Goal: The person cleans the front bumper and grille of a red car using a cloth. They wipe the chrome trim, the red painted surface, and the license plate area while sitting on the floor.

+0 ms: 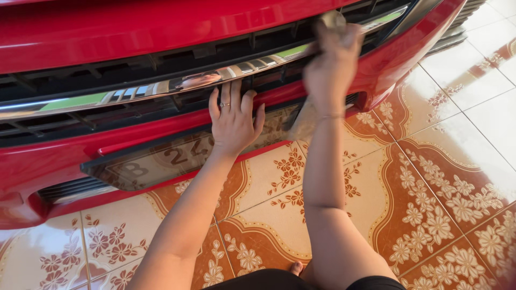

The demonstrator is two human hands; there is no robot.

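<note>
I look down at the front of a red car (161,27). A chrome strip (134,91) runs across its black grille (161,64). My left hand (234,121), with a ring on one finger, lies flat with spread fingers on the bumper just above the number plate (156,161). My right hand (330,64) is blurred and shut on a pale cloth (334,20), pressed against the chrome strip and grille at the upper right. A fold of the cloth seems to hang below the wrist.
The floor has glossy tiles (430,177) with orange and white flower patterns. A dark vent (70,189) sits low in the bumper at the left. My toe (296,267) and dark clothing show at the bottom edge.
</note>
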